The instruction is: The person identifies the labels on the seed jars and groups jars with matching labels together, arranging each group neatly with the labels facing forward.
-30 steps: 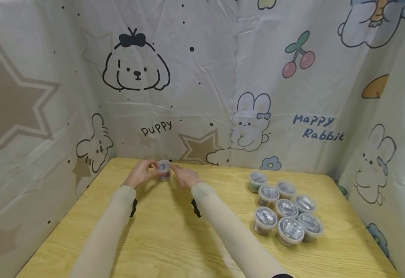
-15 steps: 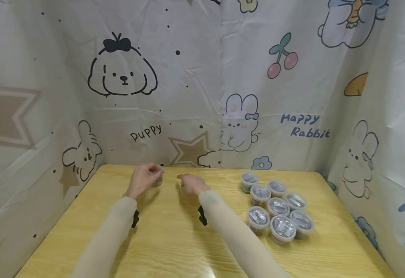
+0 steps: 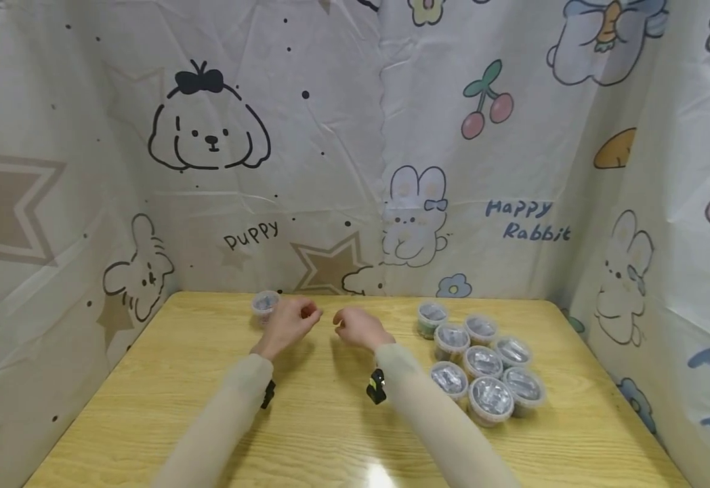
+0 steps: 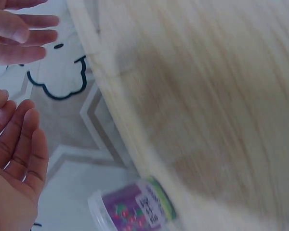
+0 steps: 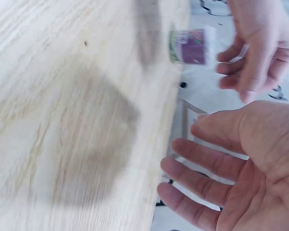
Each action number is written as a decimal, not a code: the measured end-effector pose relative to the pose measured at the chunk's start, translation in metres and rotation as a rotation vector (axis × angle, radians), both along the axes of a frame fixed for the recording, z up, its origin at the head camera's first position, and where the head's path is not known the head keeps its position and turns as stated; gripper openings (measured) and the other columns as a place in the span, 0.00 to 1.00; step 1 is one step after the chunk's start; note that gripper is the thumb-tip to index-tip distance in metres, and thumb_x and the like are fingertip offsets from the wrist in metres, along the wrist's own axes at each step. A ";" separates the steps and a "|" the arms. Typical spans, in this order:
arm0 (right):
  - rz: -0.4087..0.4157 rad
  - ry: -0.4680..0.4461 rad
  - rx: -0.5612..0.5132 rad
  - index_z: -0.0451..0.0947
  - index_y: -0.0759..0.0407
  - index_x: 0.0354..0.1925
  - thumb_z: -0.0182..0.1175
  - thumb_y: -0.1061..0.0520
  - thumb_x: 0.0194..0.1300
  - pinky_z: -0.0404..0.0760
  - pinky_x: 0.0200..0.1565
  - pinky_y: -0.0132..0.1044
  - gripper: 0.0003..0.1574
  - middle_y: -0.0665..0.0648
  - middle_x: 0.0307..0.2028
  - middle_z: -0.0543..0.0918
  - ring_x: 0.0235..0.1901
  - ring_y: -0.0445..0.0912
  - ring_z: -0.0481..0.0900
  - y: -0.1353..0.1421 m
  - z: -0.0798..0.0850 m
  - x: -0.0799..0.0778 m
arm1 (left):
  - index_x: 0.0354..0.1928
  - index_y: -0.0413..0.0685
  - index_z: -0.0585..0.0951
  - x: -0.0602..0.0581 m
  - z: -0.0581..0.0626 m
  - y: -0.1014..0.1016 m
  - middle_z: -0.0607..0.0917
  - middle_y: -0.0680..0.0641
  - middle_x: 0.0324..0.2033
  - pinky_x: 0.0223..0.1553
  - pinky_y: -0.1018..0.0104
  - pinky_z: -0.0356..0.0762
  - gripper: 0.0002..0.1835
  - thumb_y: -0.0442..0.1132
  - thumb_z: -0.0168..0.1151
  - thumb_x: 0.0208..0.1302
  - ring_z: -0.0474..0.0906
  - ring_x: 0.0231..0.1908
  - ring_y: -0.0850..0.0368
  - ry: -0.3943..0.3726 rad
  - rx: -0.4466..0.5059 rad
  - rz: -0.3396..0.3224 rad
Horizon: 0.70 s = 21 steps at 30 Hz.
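Just left of the left hand [image 3: 286,325], a lidded cup [image 3: 264,305] stands upright on the wooden table [image 3: 324,434], near its far edge. Purple label with a red fruit print on its side; fingers apart from it. Left hand released, fingers loosely bent, grasping nothing. Near it, the right hand [image 3: 361,328] hangs over the tabletop, fingers likewise relaxed and grasping nothing. To the right of the right hand, eight lidded tubs [image 3: 483,362] sit clustered. Beyond both hands, a printed cloth [image 3: 343,163] with puppy and rabbit drawings.
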State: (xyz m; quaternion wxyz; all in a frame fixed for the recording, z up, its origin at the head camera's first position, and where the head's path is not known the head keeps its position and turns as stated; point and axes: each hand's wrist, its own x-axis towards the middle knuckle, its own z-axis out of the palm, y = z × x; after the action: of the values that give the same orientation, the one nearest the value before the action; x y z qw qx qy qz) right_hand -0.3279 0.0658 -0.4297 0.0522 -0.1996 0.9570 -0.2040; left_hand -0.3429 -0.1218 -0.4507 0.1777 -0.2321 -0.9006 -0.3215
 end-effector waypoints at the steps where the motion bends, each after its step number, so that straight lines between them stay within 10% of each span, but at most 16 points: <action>1: -0.008 0.006 -0.010 0.80 0.61 0.55 0.57 0.58 0.70 0.80 0.52 0.47 0.17 0.58 0.51 0.84 0.51 0.51 0.82 0.003 0.001 0.003 | 0.27 0.50 0.84 0.001 -0.001 0.002 0.85 0.54 0.22 0.24 0.70 0.73 0.08 0.39 0.64 0.66 0.73 0.20 0.67 -0.007 0.005 -0.006; 21: -0.141 -0.034 -0.143 0.80 0.66 0.51 0.62 0.64 0.65 0.81 0.46 0.46 0.15 0.61 0.44 0.85 0.45 0.53 0.82 0.081 0.039 0.052 | 0.29 0.51 0.84 0.028 -0.006 0.067 0.83 0.57 0.23 0.27 0.74 0.74 0.08 0.41 0.63 0.67 0.73 0.23 0.69 -0.105 -0.107 -0.230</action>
State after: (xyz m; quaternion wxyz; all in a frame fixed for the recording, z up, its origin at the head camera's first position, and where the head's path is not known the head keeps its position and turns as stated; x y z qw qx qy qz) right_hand -0.2759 0.1464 -0.3908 0.0395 -0.1315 0.9506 -0.2785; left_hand -0.3151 -0.0548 -0.4563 0.0795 -0.3256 -0.8921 -0.3031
